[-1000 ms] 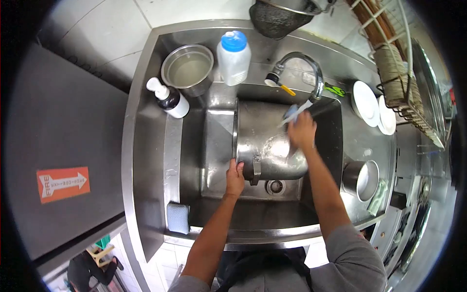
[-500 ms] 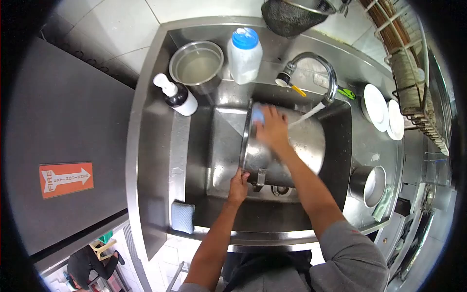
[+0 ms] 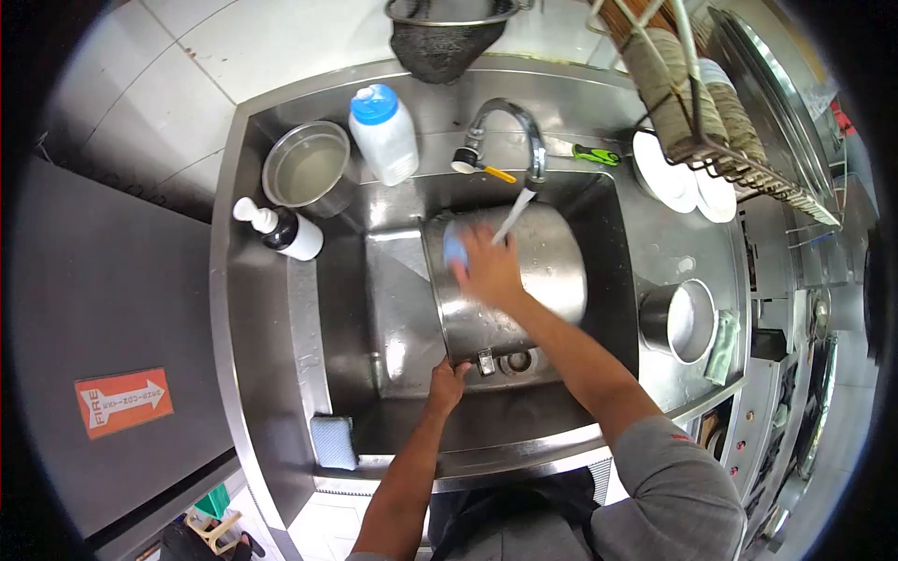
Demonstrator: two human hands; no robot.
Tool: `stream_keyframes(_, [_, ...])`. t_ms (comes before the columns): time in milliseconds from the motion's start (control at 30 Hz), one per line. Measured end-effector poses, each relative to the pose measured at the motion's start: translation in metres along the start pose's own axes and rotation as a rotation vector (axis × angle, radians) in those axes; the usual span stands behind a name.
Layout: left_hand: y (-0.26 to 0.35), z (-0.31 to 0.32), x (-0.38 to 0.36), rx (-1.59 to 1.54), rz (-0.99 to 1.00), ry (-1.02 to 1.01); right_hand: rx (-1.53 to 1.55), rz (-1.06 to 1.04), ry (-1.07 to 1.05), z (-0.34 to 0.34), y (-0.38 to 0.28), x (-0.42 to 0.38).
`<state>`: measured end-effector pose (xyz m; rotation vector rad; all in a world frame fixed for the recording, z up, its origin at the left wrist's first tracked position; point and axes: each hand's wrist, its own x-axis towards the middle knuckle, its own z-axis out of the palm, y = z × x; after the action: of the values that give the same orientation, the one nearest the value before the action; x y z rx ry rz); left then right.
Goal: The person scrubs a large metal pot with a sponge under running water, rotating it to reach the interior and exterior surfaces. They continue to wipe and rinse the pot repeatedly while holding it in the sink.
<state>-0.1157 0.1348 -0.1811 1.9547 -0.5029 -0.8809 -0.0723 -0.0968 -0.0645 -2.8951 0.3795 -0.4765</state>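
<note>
A large metal pot (image 3: 552,271) lies on its side in the steel sink (image 3: 393,309), its rim toward the left. My left hand (image 3: 447,385) grips the rim at its lower end, near a metal handle bracket (image 3: 485,362). Pressed against the pot's outer wall near the rim is a blue sponge (image 3: 456,245), held under my right hand (image 3: 488,266), which is blurred. Water runs from the curved faucet (image 3: 535,140) onto the pot just beside my right hand.
Behind the sink stand a metal pot of liquid (image 3: 309,168), a blue-capped bottle (image 3: 385,140) and a pump bottle (image 3: 290,236). Another sponge (image 3: 333,441) lies front left. Plates (image 3: 664,178), a small pot (image 3: 664,318) and a rack (image 3: 711,150) are right. A person (image 3: 182,542) shows lower left.
The view has shifted, so the sink appears further left. My right hand and the sponge have moved slightly down along the pot wall. The pot is tilted a little differently, with my left hand still at its rim.
</note>
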Motion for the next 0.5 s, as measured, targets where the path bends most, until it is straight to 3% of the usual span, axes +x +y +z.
stream_keyframes(67, [0.002,0.014,-0.001,-0.021,-0.110,-0.079,0.044,0.546,-0.275,0.024,0.039,0.047])
stream_keyframes(100, [0.005,0.015,-0.001,0.012,-0.139,-0.077,0.049,0.558,-0.264,0.036,0.042,0.037])
stream_keyframes(167, [0.023,0.004,0.000,0.176,-0.157,-0.107,-0.015,0.247,0.044,0.056,0.031,0.003])
stream_keyframes(233, [0.022,0.005,0.007,0.033,-0.098,-0.053,0.110,0.027,-0.105,-0.015,0.010,-0.042])
stream_keyframes(267, [0.022,0.005,0.008,-0.114,-0.052,0.008,0.061,0.063,-0.081,-0.025,0.016,-0.066])
stream_keyframes(333, [0.082,-0.013,0.019,-0.114,-0.087,0.063,0.021,0.207,-0.040,-0.045,0.053,-0.100])
stream_keyframes(367, [0.103,-0.021,0.032,-0.085,-0.036,0.136,0.012,0.425,-0.017,-0.068,0.065,-0.099])
stream_keyframes(400, [0.119,-0.027,0.048,-0.056,0.014,0.208,0.021,0.625,0.177,-0.039,0.094,-0.114])
stream_keyframes(433, [0.127,-0.027,0.070,-0.033,0.046,0.296,0.101,0.828,0.151,-0.037,0.109,-0.119])
stream_keyframes(500, [0.126,-0.024,0.087,-0.020,0.073,0.384,-0.045,0.729,0.126,-0.034,0.089,-0.138])
